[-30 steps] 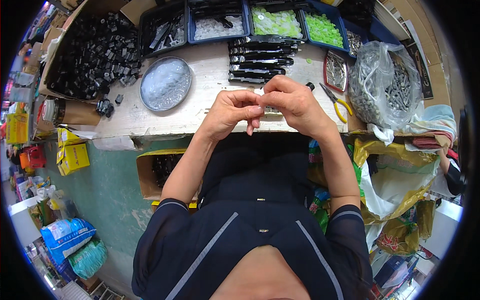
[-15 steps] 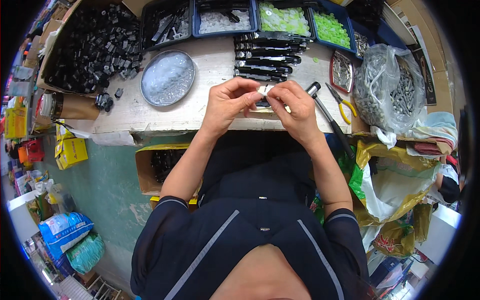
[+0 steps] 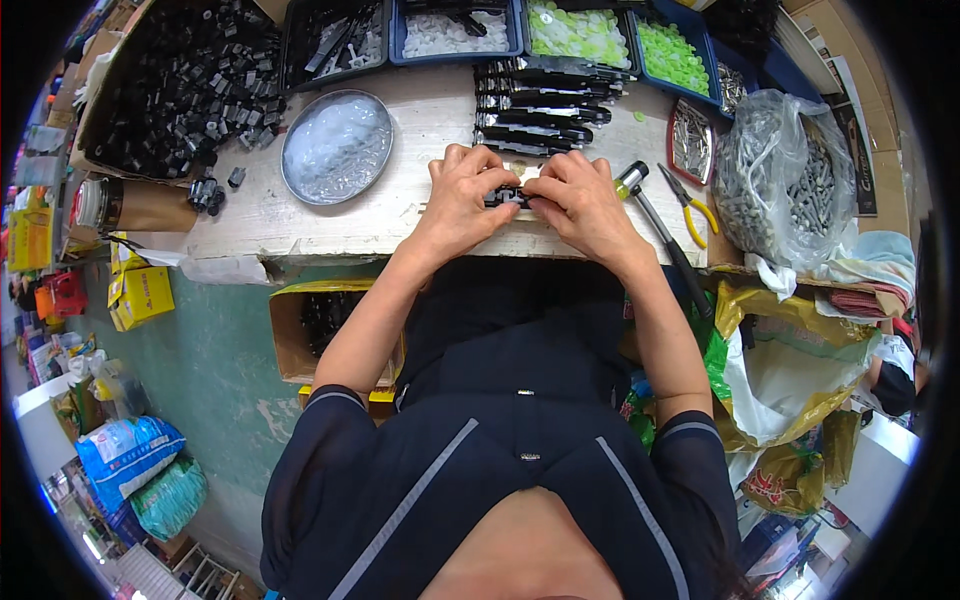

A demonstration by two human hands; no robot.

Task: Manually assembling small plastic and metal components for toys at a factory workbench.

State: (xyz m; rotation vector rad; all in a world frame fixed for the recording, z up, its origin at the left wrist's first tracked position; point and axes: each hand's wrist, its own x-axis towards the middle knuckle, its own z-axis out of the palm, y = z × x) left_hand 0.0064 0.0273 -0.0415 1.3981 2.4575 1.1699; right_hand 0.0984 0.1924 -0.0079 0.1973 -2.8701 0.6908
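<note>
A small black part with white pieces set in it lies low at the table's front edge, between my hands. My left hand closes its thumb and fingers on the left end of it. On the right end, the thumb and fingers of my right hand are pressed together; my fingers cover much of the part. Just beyond my hands lies a row of several long black assemblies with shiny metal pieces. A hammer rests close to the right of my right hand.
Bins of white pieces and green discs line the back. A round metal dish and a carton of black parts are left. Right stand yellow-handled pliers, a red tray and a bag of grey fasteners.
Both hands have come down closer to the tabletop. The small white piece pinched between my fingertips before no longer shows there; my fingers are now on the black part.
</note>
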